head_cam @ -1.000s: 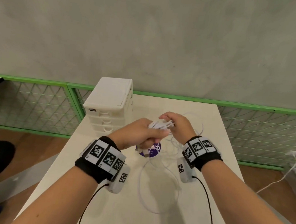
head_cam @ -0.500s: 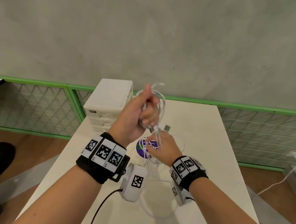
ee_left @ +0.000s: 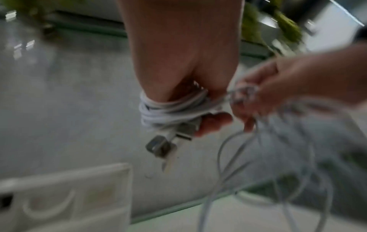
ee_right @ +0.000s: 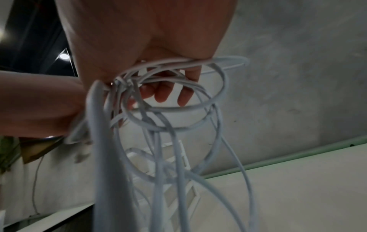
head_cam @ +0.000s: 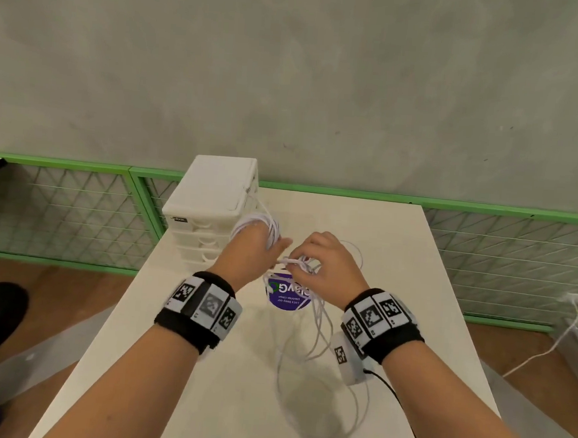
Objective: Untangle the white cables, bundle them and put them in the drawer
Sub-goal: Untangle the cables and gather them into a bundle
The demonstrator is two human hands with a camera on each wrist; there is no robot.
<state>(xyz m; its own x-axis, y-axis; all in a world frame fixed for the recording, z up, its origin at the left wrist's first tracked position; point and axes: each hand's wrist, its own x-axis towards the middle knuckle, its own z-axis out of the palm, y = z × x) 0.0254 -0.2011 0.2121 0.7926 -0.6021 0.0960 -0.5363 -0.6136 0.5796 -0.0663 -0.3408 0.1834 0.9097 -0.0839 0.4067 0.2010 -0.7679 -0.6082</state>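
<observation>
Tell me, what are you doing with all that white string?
Those are cables. The left hand has cable wound round it in a coil, plugs sticking out. The right hand pinches a knot of loops, and the rest hangs down onto the table. The drawers are all shut, so nothing is put away yet.

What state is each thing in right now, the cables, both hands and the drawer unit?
White cables: partly wound around the left hand, the rest hanging in loose loops to the table.
Left hand: wrapped in coils, holding the plug ends.
Right hand: pinching the tangled strands.
Drawer unit: drawers closed.
</observation>
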